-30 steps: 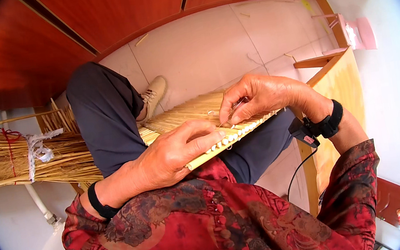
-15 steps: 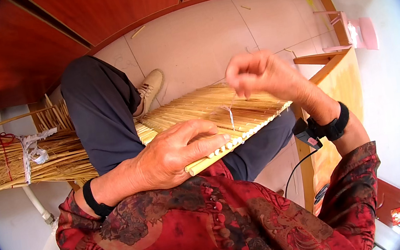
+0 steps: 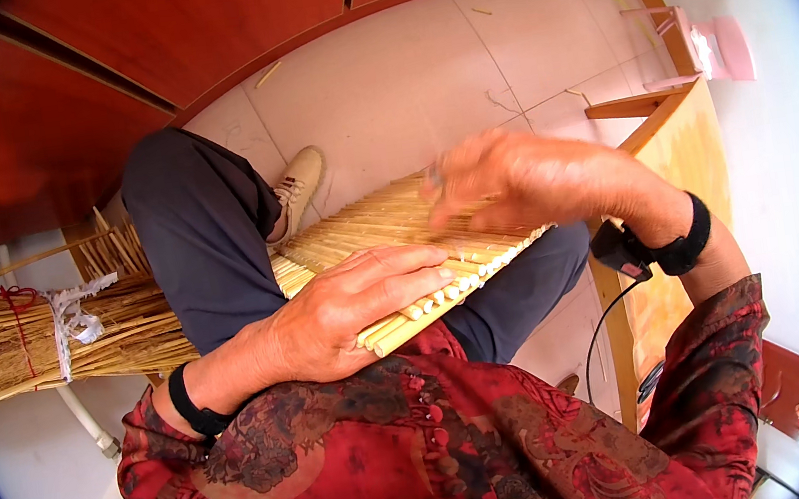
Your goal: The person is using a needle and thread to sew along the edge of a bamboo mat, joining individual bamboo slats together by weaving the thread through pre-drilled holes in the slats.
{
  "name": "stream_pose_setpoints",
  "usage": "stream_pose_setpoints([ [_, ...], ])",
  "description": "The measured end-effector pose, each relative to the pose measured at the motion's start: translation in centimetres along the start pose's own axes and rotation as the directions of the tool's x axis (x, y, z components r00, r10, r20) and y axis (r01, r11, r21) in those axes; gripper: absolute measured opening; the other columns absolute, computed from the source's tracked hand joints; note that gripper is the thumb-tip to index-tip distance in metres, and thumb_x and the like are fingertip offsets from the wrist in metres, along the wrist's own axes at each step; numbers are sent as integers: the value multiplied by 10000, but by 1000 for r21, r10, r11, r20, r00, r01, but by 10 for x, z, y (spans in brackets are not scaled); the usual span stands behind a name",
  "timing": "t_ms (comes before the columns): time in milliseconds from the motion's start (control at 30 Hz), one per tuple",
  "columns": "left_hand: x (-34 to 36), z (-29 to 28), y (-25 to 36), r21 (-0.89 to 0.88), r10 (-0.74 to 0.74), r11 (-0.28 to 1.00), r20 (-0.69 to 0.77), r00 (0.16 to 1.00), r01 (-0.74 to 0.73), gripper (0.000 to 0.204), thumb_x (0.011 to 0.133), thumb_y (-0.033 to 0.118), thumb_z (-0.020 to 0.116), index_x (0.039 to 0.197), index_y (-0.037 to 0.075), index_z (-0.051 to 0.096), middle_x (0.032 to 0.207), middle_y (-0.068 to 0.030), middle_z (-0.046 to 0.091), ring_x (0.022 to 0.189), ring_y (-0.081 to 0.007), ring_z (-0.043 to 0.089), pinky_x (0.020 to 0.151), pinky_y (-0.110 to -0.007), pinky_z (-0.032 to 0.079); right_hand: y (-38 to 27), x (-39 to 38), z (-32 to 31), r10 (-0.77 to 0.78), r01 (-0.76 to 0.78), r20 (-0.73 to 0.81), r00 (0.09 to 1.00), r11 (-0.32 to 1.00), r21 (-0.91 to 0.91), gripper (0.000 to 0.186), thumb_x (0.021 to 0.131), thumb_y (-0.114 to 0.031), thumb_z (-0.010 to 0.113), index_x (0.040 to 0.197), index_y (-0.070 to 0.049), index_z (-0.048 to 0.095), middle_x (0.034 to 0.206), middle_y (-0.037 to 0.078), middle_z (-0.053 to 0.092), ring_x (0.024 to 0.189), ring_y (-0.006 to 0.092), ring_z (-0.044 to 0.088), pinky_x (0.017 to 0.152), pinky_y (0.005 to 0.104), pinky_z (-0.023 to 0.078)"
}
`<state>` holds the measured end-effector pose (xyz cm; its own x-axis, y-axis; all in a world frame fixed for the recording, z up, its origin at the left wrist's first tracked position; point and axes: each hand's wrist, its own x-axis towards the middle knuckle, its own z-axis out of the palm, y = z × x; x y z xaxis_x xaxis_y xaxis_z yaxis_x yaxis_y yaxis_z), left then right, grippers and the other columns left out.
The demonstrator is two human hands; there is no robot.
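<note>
"Left hand (image 3: 323, 320) gripped the stalk mat (image 3: 357, 230) over the right thigh (image 3: 539, 271); right hand (image 3: 537, 179) was too blurry to tell."

"So, done?"

"Doubt it: near end (image 3: 404, 333) looked loose, the rest joined; bundle (image 3: 127, 326) beyond the left leg (image 3: 201, 235) sat tied."

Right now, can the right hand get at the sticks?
Probably yes: the blurred right hand is over the sticks, with nothing seen between; the left hand covers only part of them.
</note>
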<state>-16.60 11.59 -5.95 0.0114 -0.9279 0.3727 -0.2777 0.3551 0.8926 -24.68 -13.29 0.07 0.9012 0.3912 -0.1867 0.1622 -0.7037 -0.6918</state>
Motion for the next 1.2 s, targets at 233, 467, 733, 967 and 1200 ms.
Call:
stream_pose_setpoints([
  [233, -1, -1, 1, 83, -6, 996, -9, 1000, 7, 469, 812, 19, 647, 1265, 10, 528, 1255, -238, 537, 1104, -383, 567, 932, -418, 460, -4, 6, 6, 66, -106, 365, 929, 990, 90, 146, 805, -75, 670, 936, -15, 646, 938, 135, 665, 912, 317, 623, 811, 393, 487],
  [467, 3, -3, -5, -69, -4, 998, 32, 999, 6, 517, 837, 43, 584, 1332, -23, 446, 1325, -246, 494, 1234, -393, 486, 1027, -429, 395, -15, 7, 0, 214, -248, 133, 968, 711, 659, 103, 902, -104, 549, 825, -38, 571, 671, 21, 545, 662, 121, 552, 617, 287, 469],
  [733, 12, -16, -7, -117, -69, 990, 101, 993, 80, 551, 826, 19, 564, 1356, -35, 422, 1362, -233, 476, 1283, -373, 461, 1058, -404, 367, -24, 24, -17, 334, -253, 8, 943, 698, 671, 158, 936, -178, 576, 937, -22, 602, 733, -24, 560, 567, 44, 508, 523, 203, 456],
  [967, 21, -36, -1, -87, -262, 960, 47, 964, 265, 674, 729, -68, 523, 1388, 28, 422, 1377, -157, 486, 1274, -282, 479, 1051, -360, 373, -10, 47, -22, 471, -211, -55, 881, 493, 844, 207, 874, -181, 632, 885, 24, 605, 633, 12, 479, 520, 106, 530, 500, 293, 553],
  [1200, 22, -22, -4, -15, -167, 985, 142, 976, 170, 633, 752, -48, 551, 1371, 20, 438, 1404, -187, 457, 1294, -316, 458, 1060, -368, 357, 3, 58, -64, 556, 184, -393, 732, 394, 901, 192, 879, -113, 600, 962, 58, 623, 633, 7, 512, 519, 105, 523, 583, 380, 593],
])
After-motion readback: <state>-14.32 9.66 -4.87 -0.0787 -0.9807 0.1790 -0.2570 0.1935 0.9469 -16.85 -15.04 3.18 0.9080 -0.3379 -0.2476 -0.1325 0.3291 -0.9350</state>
